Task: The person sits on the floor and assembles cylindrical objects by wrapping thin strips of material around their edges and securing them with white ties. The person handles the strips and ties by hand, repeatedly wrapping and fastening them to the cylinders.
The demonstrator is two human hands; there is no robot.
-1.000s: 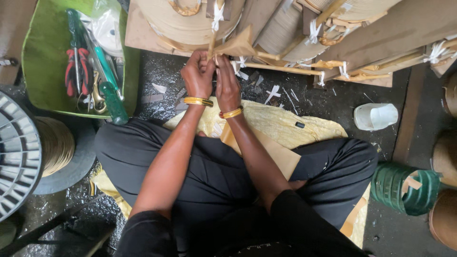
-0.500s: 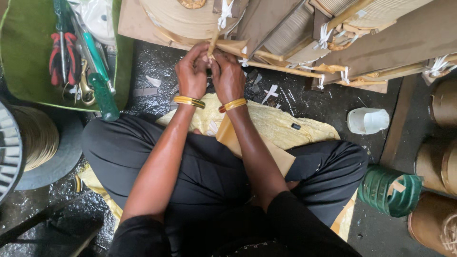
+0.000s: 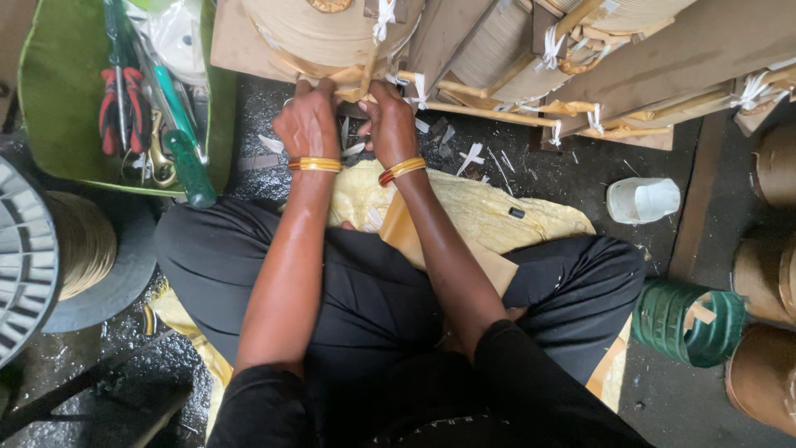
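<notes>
A view straight down on a person sitting cross-legged on a dark, gritty floor point(image 3: 580, 178), in black trousers, both bare forearms stretched forward and nearly parallel.

Across the top lies the biggest thing in sight: a wound coil assembly point(image 3: 332, 33) of pale tan paper-wrapped windings, brown board and thin wooden sticks bound with white ties. At the far left sits a large grey spool point(image 3: 25, 265) wound with tan strip. A green tray point(image 3: 58, 108) at upper left holds red-handled pliers point(image 3: 120, 104) and a green-handled screwdriver point(image 3: 186, 170). A yellow cloth point(image 3: 489, 216) covers the lap and floor before the knees. At right stand a green ribbed reel point(image 3: 684, 319), brown rolls and a small white cup point(image 3: 643, 199).

The left hand point(image 3: 308, 124), back upward, a gold bangle on the wrist, reaches to the lower edge of the windings; its fingers are curled down against that edge, though whether they pinch anything cannot be told. The right hand point(image 3: 391, 120), wearing a red and gold bangle, lies close beside the left, the wrists near but apart. Its fingers are bent and closed about a thin upright wooden stick point(image 3: 366, 79), which stands between the two hands against the front of the windings, at top centre.
</notes>
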